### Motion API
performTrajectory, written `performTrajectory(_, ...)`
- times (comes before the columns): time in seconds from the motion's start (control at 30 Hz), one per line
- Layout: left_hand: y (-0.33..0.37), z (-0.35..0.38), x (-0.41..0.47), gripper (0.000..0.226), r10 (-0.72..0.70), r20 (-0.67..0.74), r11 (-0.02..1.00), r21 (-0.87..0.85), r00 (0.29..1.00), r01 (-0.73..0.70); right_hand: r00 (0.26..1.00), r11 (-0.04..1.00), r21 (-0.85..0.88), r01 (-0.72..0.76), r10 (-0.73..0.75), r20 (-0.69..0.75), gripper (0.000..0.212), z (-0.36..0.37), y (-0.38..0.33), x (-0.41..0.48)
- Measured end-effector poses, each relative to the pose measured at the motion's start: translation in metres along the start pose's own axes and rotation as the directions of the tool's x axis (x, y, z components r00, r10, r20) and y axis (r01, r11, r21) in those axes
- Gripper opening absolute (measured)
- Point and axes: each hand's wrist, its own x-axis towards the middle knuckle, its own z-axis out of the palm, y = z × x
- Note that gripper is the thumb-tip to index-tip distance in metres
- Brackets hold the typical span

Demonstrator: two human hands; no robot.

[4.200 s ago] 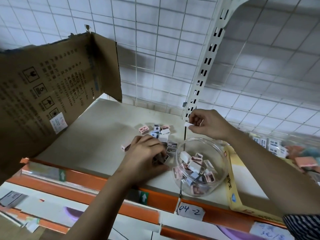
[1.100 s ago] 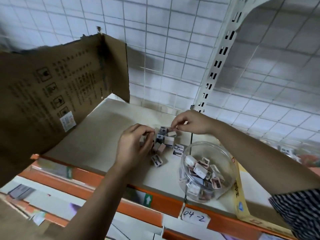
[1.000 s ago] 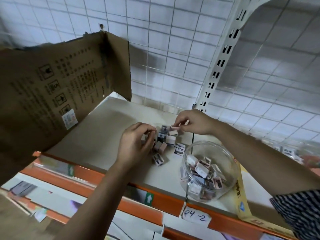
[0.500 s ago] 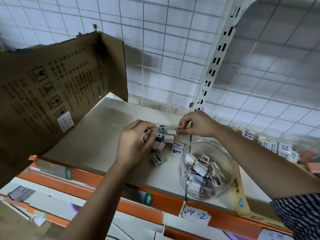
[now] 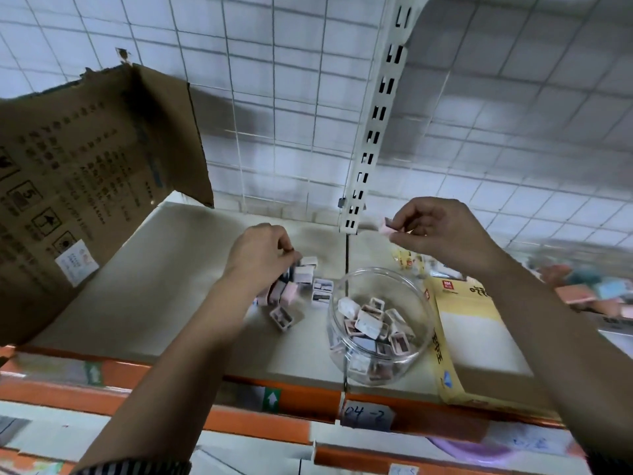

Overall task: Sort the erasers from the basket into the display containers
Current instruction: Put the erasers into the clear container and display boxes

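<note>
A small pile of pink and white erasers (image 5: 294, 289) lies on the beige shelf (image 5: 154, 289). My left hand (image 5: 262, 257) is curled over the pile's left side, fingertips on an eraser there. My right hand (image 5: 435, 231) is raised above the shelf and pinches a pink eraser (image 5: 386, 226) between thumb and fingers. A clear round jar (image 5: 376, 323) stands below that hand, open at the top and partly filled with erasers.
A torn cardboard flap (image 5: 85, 186) stands at the left. A white slotted upright (image 5: 373, 138) rises behind the pile against a wire grid. A yellow flat box (image 5: 476, 337) lies right of the jar. The shelf's orange front rail (image 5: 239, 399) carries a label reading 04-2.
My right hand has lifted away from the pile, up and to the right, with a pink eraser pinched in it. My left hand has stayed on the pile.
</note>
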Motion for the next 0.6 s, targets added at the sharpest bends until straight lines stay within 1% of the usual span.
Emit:
performTrajectory(0.07,0.002,-0.001,0.003,0.018,-0.024,0.016,1.000,-0.015,1.000,0.024,1.000,0.999,0.046,-0.001,0.002,-0.027,0.014,-0.001,-0.001,-0.017)
performTrajectory(0.2,0.004,-0.001,0.009,0.024,-0.068,0.036,0.997,-0.019,0.997,0.069,0.994,0.993,0.075,0.087,-0.082,-0.070,0.014,0.003,-0.003,-0.047)
performTrajectory(0.33,0.003,0.001,0.014,0.029,-0.109,0.056,0.994,0.039,0.993,0.107,0.987,0.988,0.086,0.132,-0.122,-0.109,0.012,0.012,-0.003,-0.069)
performTrajectory(0.43,0.006,-0.001,0.015,0.027,-0.122,0.071,0.986,0.120,0.990,0.113,0.975,0.978,0.125,0.167,-0.145,-0.171,0.012,0.018,-0.003,-0.081)
performTrajectory(0.5,0.009,-0.003,0.013,0.025,-0.116,0.071,0.984,0.143,0.991,0.105,0.965,0.968,0.143,0.204,-0.174,-0.194,0.013,0.021,-0.004,-0.087)
performTrajectory(0.57,0.011,-0.005,0.009,0.019,-0.090,0.049,0.991,0.104,0.995,0.084,0.959,0.965,0.142,0.220,-0.187,-0.212,0.012,0.024,-0.007,-0.091)
performTrajectory(0.6,0.012,-0.006,0.006,0.015,-0.071,0.021,0.996,0.063,0.997,0.070,0.956,0.968,0.114,0.224,-0.195,-0.218,0.010,0.025,-0.008,-0.092)
